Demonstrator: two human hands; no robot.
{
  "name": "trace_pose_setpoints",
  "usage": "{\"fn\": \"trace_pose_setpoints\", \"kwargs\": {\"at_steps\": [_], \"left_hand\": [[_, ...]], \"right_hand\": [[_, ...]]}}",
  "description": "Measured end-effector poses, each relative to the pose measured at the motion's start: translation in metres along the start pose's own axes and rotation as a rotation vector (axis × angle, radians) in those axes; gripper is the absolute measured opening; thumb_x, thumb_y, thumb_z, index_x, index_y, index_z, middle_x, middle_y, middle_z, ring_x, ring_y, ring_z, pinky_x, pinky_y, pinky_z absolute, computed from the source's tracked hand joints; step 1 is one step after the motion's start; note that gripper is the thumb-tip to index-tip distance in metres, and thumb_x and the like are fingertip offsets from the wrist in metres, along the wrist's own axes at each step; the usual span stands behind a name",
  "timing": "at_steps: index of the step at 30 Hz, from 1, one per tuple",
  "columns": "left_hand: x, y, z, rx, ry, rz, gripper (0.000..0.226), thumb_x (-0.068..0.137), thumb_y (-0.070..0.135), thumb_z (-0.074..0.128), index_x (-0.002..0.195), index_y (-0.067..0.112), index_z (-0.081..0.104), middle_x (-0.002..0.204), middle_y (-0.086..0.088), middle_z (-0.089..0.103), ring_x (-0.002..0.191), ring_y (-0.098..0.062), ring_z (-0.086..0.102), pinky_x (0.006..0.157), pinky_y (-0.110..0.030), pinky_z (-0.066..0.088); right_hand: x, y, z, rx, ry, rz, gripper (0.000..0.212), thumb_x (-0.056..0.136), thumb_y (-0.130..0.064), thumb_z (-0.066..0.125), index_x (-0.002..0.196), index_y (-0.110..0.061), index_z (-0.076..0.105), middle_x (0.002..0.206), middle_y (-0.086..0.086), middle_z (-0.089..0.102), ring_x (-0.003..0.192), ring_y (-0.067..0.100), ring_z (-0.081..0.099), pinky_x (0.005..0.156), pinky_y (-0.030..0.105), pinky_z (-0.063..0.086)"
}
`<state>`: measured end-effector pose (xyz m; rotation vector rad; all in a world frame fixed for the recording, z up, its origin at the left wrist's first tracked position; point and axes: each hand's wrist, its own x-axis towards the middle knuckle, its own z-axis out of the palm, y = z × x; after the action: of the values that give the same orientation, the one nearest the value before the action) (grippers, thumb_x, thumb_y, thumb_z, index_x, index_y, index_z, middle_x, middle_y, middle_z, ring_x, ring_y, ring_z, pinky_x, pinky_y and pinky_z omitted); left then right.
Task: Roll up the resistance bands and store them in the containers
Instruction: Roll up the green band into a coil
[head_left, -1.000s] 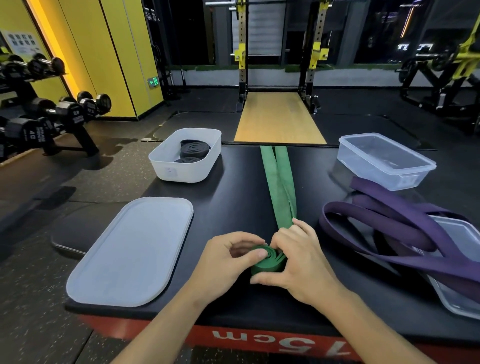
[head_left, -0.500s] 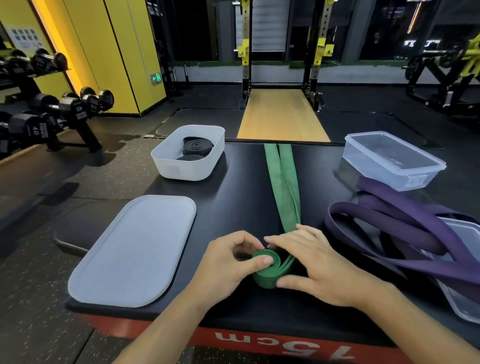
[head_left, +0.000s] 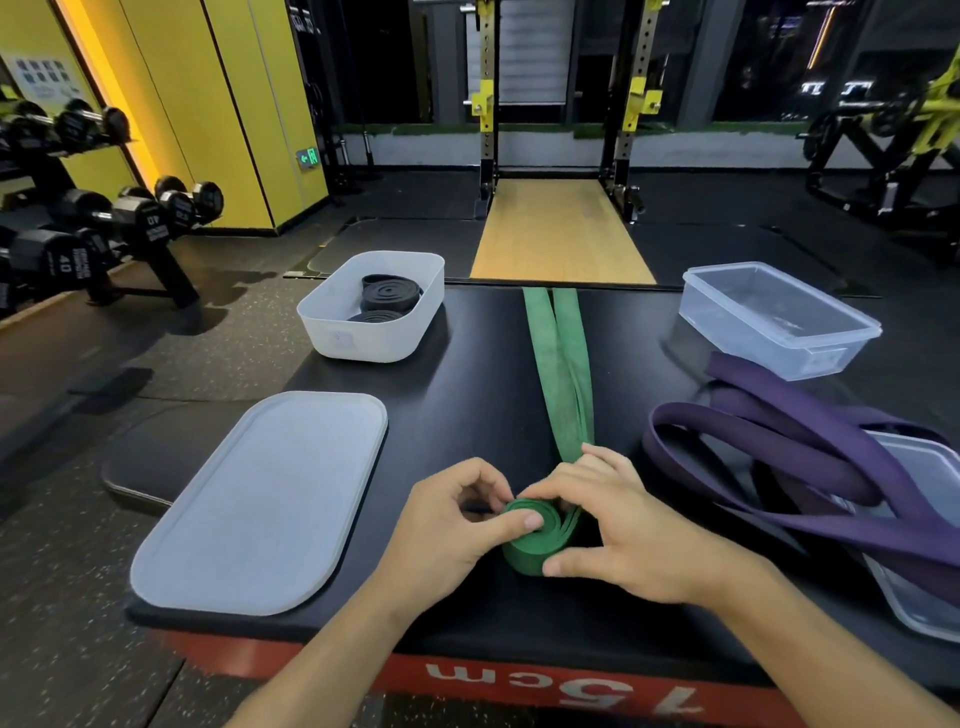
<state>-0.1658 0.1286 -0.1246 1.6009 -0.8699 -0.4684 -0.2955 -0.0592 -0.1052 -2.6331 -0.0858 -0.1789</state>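
- Moved: my right hand (head_left: 626, 525), splayed before, now cups the green band (head_left: 519, 551) roll.
- My left hand (head_left: 449, 522) pinches it.
- Stored: black rolls (head_left: 390, 297).
- Remaining: green tail, purple bands (head_left: 826, 431).

The lid (head_left: 260, 499) fills the near left corner of the black top (head_left: 467, 415), and purple bands (head_left: 779, 447) block the right edge. Bare lanes run on both sides of the green band (head_left: 561, 374).

Half a second ago the right hand (head_left: 623, 525) lay flat, stretched leftward over the green roll (head_left: 524, 551). Now its fingers (head_left: 576, 475) are pulled back and curled on the roll's far side, with the thumb against its near edge. The left hand (head_left: 447, 525) has shifted its thumb onto the roll's coiled face. The roll looks slightly thicker than a second ago.
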Motion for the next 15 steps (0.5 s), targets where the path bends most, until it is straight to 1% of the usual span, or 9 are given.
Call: {"fn": "trace_pose_setpoints", "kwargs": {"at_steps": [3,5,7,10,11,12,13,14,15], "left_hand": [[-0.002,0.002,0.0,-0.02,-0.022,-0.003,0.011,0.083,0.023,0.087,0.09,0.02,0.079,0.089,0.0,0.078,0.088,-0.021,0.074,0.086,-0.04,0.06],[-0.003,0.003,-0.001,-0.005,-0.036,0.004,0.015,0.086,0.025,0.084,0.1,0.021,0.083,0.096,0.003,0.08,0.094,-0.018,0.075,0.088,-0.037,0.059],[-0.003,0.004,-0.002,0.022,-0.055,0.028,0.021,0.086,0.029,0.082,0.107,0.024,0.082,0.101,0.005,0.079,0.096,-0.018,0.073,0.088,-0.036,0.059],[-0.001,0.003,0.0,0.076,-0.106,0.056,0.027,0.086,0.034,0.083,0.112,0.028,0.08,0.105,0.005,0.075,0.098,-0.021,0.071,0.087,-0.038,0.058],[-0.001,0.003,0.001,0.096,-0.133,0.067,0.026,0.088,0.034,0.082,0.113,0.03,0.079,0.106,0.005,0.074,0.099,-0.021,0.07,0.087,-0.037,0.057],[-0.001,0.003,0.002,0.111,-0.161,0.079,0.024,0.09,0.033,0.08,0.114,0.031,0.079,0.106,0.006,0.072,0.101,-0.02,0.069,0.088,-0.033,0.056],[-0.001,0.003,0.002,0.112,-0.186,0.084,0.021,0.093,0.031,0.077,0.114,0.033,0.078,0.107,0.008,0.071,0.102,-0.019,0.068,0.089,-0.03,0.054],[-0.001,0.004,0.0,0.104,-0.207,0.08,0.02,0.096,0.029,0.074,0.115,0.034,0.078,0.108,0.01,0.068,0.103,-0.015,0.067,0.09,-0.026,0.052],[-0.001,0.005,-0.002,0.097,-0.229,0.069,0.021,0.096,0.029,0.074,0.116,0.036,0.078,0.108,0.013,0.064,0.102,-0.01,0.065,0.091,-0.023,0.05]], "right_hand": [[-0.001,0.0,0.003,-0.011,0.117,0.039,0.053,0.069,-0.071,0.077,0.109,-0.04,0.061,0.101,-0.02,0.059,0.113,0.002,0.053,0.126,0.03,-0.002],[-0.003,-0.002,0.009,-0.034,0.199,0.054,0.054,0.061,-0.077,0.078,0.096,-0.042,0.057,0.09,-0.021,0.056,0.103,0.001,0.054,0.126,0.032,0.004],[-0.003,-0.004,0.013,-0.063,0.262,0.073,0.058,0.057,-0.083,0.076,0.091,-0.042,0.053,0.084,-0.023,0.051,0.096,-0.001,0.053,0.125,0.03,0.008],[-0.001,-0.01,0.021,-0.13,0.339,0.115,0.07,0.053,-0.09,0.071,0.083,-0.031,0.05,0.078,-0.02,0.046,0.084,0.004,0.049,0.122,0.033,0.019],[0.001,-0.015,0.026,-0.157,0.387,0.117,0.073,0.053,-0.091,0.07,0.079,-0.028,0.046,0.075,-0.018,0.042,0.079,0.007,0.045,0.118,0.036,0.026],[0.004,-0.021,0.032,-0.184,0.444,0.117,0.075,0.054,-0.091,0.071,0.075,-0.025,0.042,0.072,-0.016,0.038,0.075,0.012,0.041,0.11,0.037,0.034],[0.006,-0.028,0.037,-0.208,0.497,0.124,0.076,0.055,-0.09,0.071,0.072,-0.024,0.038,0.07,-0.014,0.035,0.071,0.014,0.037,0.098,0.035,0.04],[0.008,-0.035,0.04,-0.23,0.534,0.142,0.075,0.057,-0.089,0.07,0.071,-0.023,0.036,0.069,-0.014,0.033,0.069,0.015,0.035,0.085,0.032,0.039],[0.009,-0.039,0.041,-0.251,0.544,0.167,0.076,0.057,-0.091,0.068,0.07,-0.024,0.035,0.069,-0.013,0.032,0.068,0.016,0.033,0.076,0.03,0.035]]}}
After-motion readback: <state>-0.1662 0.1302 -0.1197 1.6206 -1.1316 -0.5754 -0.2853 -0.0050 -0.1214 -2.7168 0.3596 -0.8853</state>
